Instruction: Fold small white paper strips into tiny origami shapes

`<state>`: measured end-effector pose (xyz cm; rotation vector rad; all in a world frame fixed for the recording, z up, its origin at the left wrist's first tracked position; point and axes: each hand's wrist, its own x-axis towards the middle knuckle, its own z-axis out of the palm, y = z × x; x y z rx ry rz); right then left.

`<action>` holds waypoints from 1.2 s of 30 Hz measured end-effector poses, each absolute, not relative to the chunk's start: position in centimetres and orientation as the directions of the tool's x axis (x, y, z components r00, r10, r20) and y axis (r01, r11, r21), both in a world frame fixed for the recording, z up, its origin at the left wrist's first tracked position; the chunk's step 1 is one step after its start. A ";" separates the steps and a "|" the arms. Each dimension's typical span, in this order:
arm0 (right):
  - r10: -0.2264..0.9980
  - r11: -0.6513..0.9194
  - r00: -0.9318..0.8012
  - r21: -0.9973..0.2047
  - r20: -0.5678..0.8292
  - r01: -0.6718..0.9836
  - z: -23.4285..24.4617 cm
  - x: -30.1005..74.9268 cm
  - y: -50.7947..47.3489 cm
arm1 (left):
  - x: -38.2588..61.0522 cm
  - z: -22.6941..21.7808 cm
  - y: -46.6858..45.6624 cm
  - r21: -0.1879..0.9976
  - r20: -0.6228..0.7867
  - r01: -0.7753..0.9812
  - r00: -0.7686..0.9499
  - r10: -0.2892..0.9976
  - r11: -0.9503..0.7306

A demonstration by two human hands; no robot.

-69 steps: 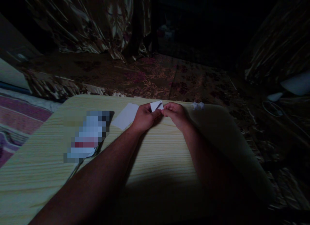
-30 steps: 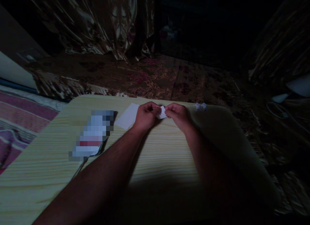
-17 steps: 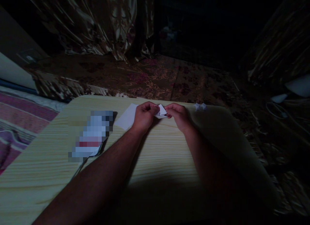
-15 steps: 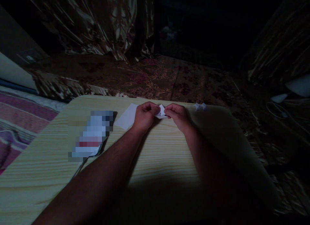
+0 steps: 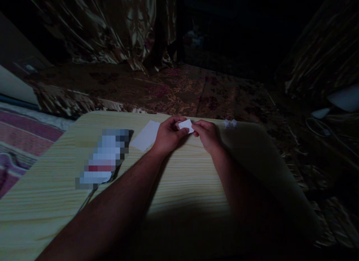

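Observation:
A small folded piece of white paper (image 5: 186, 124) is held between my two hands above the far part of the table. My left hand (image 5: 170, 135) pinches it from the left, with the thumb lying on its near edge. From the right, my right hand (image 5: 206, 133) grips its edge between thumb and fingertips. Beside my left hand lies a larger white sheet of paper (image 5: 144, 136), partly hidden by that hand. Two small folded paper pieces (image 5: 230, 123) sit near the far edge, to the right of my right hand.
The light wooden table (image 5: 190, 182) has a phone-like device (image 5: 103, 156), blurred by pixelation, with a cable on its left side. Behind the table is a patterned cloth ledge (image 5: 179, 88) below curtains (image 5: 134, 29). A white lamp-like object (image 5: 343, 98) stands at the far right.
The folded paper has been turned, so a flat white face now shows instead of a pointed fold. My left thumb has shifted along its near edge. The view has moved slightly.

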<state>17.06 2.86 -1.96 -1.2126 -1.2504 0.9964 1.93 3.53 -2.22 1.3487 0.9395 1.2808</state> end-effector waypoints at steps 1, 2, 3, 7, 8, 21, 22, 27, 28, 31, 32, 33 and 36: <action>0.986 0.127 0.098 -0.989 0.134 0.072 -1.9 17.0 2.8 | 1.9 -2.4 3.6 0.978 0.202 -0.074 0.123 0.972 -0.194; 0.986 0.129 0.097 -0.991 0.133 0.044 -1.9 17.0 2.8 | 1.8 -2.4 3.7 0.979 0.203 -0.056 0.114 0.972 -0.198; 0.986 0.137 0.091 -0.991 0.137 0.009 -1.9 17.0 2.8 | 1.8 -2.5 3.7 0.979 0.204 -0.047 0.102 0.974 -0.200; 0.986 0.168 0.006 -0.983 0.168 -0.068 -1.9 17.1 2.8 | 1.8 -2.5 3.8 0.981 0.191 -0.056 0.053 0.980 -0.188; 0.985 0.173 -0.015 -0.983 0.174 -0.061 -1.9 17.1 2.8 | 1.8 -2.5 3.8 0.982 0.185 -0.059 0.046 0.982 -0.182; 0.972 0.225 0.068 -0.974 0.224 -0.007 -2.4 16.7 3.0 | 1.8 -2.6 3.9 0.988 0.143 -0.070 0.068 0.987 -0.138; 0.968 0.240 0.070 -0.971 0.240 0.004 -2.4 16.8 3.0 | 1.7 -2.7 3.9 0.988 0.147 -0.057 0.078 0.986 -0.143; 0.957 0.288 0.031 -0.958 0.287 -0.010 -2.3 16.8 2.9 | 1.7 -2.7 3.8 0.979 0.202 0.016 0.132 0.970 -0.206; 0.961 0.277 0.032 -0.961 0.276 -0.024 -2.3 16.7 2.9 | 1.7 -2.7 3.7 0.976 0.213 0.022 0.132 0.968 -0.218; 0.969 0.246 0.043 -0.968 0.244 -0.045 -2.4 16.5 3.0 | 1.7 -2.6 3.7 0.974 0.226 -0.001 0.129 0.966 -0.228; 0.969 0.246 0.043 -0.968 0.244 -0.042 -2.5 16.4 3.0 | 1.8 -2.6 3.7 0.974 0.226 -0.011 0.127 0.966 -0.227; 0.967 0.253 0.044 -0.967 0.251 -0.036 -2.6 16.3 3.1 | 1.8 -2.6 3.7 0.974 0.226 -0.017 0.126 0.966 -0.225; 0.957 0.285 0.051 -0.959 0.284 -0.004 -3.0 16.2 3.4 | 1.8 -2.6 3.7 0.973 0.229 -0.016 0.123 0.966 -0.228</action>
